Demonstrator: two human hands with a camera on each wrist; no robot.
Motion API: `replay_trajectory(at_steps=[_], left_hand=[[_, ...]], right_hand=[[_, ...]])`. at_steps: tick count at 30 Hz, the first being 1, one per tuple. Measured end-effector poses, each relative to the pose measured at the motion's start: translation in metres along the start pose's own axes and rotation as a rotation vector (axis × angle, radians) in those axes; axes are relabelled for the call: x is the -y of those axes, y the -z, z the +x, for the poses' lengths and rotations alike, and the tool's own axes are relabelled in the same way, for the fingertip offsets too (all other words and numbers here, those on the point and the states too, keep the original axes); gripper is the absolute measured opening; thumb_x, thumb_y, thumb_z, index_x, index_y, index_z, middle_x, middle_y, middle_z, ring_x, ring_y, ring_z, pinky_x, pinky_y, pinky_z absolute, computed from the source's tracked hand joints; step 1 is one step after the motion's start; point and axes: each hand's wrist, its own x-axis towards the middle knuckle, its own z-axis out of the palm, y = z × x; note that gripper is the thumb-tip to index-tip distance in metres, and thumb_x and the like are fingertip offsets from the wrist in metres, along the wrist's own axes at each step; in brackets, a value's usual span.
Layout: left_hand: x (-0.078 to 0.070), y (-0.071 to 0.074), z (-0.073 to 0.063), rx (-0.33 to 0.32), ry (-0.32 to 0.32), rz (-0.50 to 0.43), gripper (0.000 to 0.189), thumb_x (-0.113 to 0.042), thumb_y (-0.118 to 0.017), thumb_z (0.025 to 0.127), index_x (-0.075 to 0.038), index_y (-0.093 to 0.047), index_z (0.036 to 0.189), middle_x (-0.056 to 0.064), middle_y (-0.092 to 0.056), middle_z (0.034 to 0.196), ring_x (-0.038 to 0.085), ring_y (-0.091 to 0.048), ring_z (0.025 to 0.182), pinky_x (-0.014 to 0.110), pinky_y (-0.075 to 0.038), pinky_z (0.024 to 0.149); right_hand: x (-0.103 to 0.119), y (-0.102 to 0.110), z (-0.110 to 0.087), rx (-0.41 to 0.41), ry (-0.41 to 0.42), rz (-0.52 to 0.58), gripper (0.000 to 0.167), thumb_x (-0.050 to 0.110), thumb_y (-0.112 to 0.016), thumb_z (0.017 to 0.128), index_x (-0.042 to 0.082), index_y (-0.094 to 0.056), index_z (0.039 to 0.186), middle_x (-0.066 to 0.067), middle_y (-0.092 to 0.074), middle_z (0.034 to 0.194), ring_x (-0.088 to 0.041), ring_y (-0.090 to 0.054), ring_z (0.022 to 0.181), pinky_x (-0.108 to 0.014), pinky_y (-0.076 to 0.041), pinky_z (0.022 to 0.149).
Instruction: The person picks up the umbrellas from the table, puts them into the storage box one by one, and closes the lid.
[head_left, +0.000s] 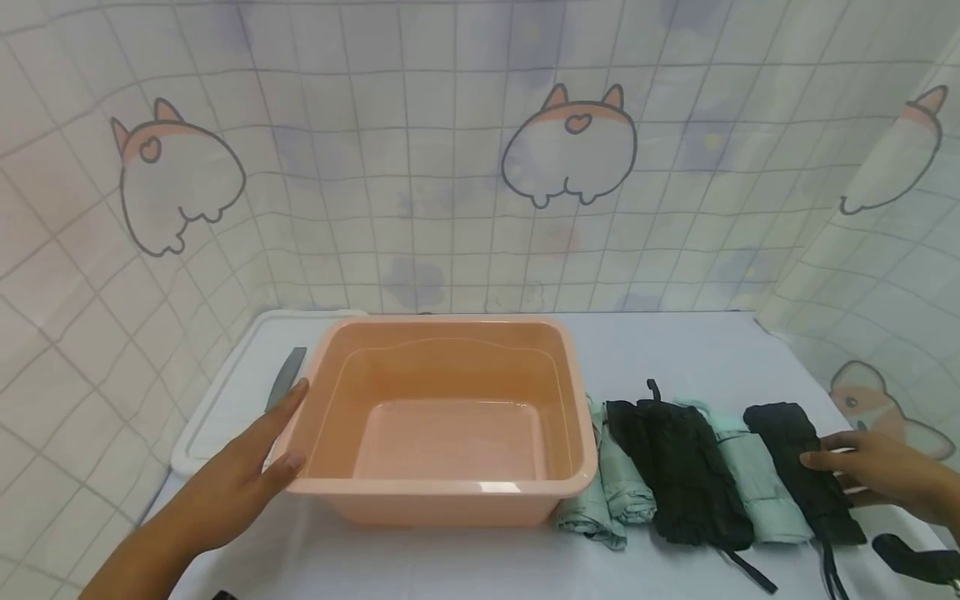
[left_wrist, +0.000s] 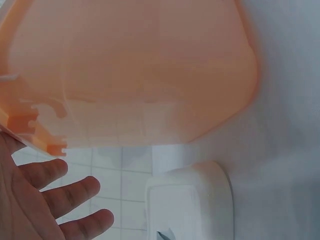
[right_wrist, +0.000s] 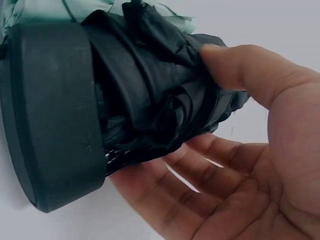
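Basin: peach plastic basin (head_left: 450,417) is sitting empty on the white table (head_left: 675,350), left of centre.
Left hand: left hand (head_left: 247,475) is resting flat against the basin's left rim, fingers straight, gripping nothing; it appears to be steadying the basin.
Umbrellas: four folded umbrellas are lying side by side just right of the basin, a mint one (head_left: 611,492), a black one (head_left: 686,471), a second mint one (head_left: 750,475), then the rightmost black umbrella (head_left: 806,471).
Right hand: right hand (head_left: 877,471) is closing on the rightmost black umbrella; in the wrist view the thumb (right_wrist: 235,65) is pressing on top and the fingers (right_wrist: 200,185) are cupping underneath, so the grip is nearly wrapped round it.
Step in hand: judged as the pick-up of the rightmost black umbrella, which is lying on the table, not yet lifted.
Next move: likely calling for a firm clench, a lift clear of its mint neighbour, and a carry leftward over the basin rim.
Other: a white board (head_left: 232,392) with a grey blade (head_left: 287,377) is lying behind the left hand.
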Motion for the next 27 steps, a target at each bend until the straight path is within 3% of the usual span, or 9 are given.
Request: replay_trajectory(at_steps=[9, 15, 18, 22, 27], left_hand=[[0.0, 0.0, -0.001, 0.006, 0.014, -0.007, 0.07, -0.034, -0.05, 0.108, -0.033, -0.011, 0.166, 0.004, -0.018, 0.17, 0.05, -0.026, 0.147, 0.077, -0.029, 0.103], [-0.003, 0.0, 0.001, 0.005, 0.025, 0.003, 0.07, -0.035, -0.05, 0.108, -0.033, -0.011, 0.166, 0.006, -0.018, 0.169, 0.051, -0.026, 0.147, 0.077, -0.029, 0.103], [-0.003, -0.001, 0.002, 0.01, 0.031, 0.004, 0.071, -0.035, -0.05, 0.108, -0.033, -0.01, 0.166, 0.007, -0.018, 0.17, 0.052, -0.026, 0.147, 0.078, -0.029, 0.103], [-0.002, -0.001, 0.002, 0.014, 0.029, 0.0, 0.071, -0.035, -0.05, 0.108, -0.033, -0.01, 0.166, 0.006, -0.017, 0.17, 0.052, -0.025, 0.147, 0.078, -0.028, 0.103], [0.001, -0.001, 0.001, 0.009, 0.019, -0.012, 0.07, -0.034, -0.05, 0.108, -0.033, -0.01, 0.166, 0.004, -0.016, 0.17, 0.051, -0.025, 0.147, 0.077, -0.028, 0.104]], right_hand=[[0.0, 0.002, 0.005, -0.015, -0.007, 0.0, 0.111, 0.049, -0.079, 0.087, -0.032, -0.019, 0.135, -0.039, -0.061, 0.108, -0.054, -0.064, 0.1, -0.054, -0.058, 0.079], [-0.005, -0.001, 0.004, -0.023, 0.014, 0.003, 0.101, 0.045, -0.075, 0.092, -0.031, -0.022, 0.135, -0.032, -0.065, 0.107, -0.048, -0.065, 0.097, -0.057, -0.057, 0.08], [-0.007, 0.0, 0.003, -0.024, 0.027, 0.013, 0.095, 0.042, -0.072, 0.095, -0.03, -0.025, 0.135, -0.035, -0.063, 0.11, -0.049, -0.065, 0.098, -0.058, -0.057, 0.081], [-0.01, 0.005, 0.002, -0.01, 0.038, 0.055, 0.092, 0.039, -0.068, 0.099, -0.031, -0.021, 0.137, -0.04, -0.06, 0.115, -0.051, -0.064, 0.102, -0.058, -0.057, 0.082], [-0.009, 0.015, 0.002, 0.007, 0.056, 0.103, 0.092, 0.037, -0.062, 0.102, -0.031, -0.013, 0.14, -0.035, -0.063, 0.116, -0.048, -0.065, 0.104, -0.056, -0.057, 0.084]])
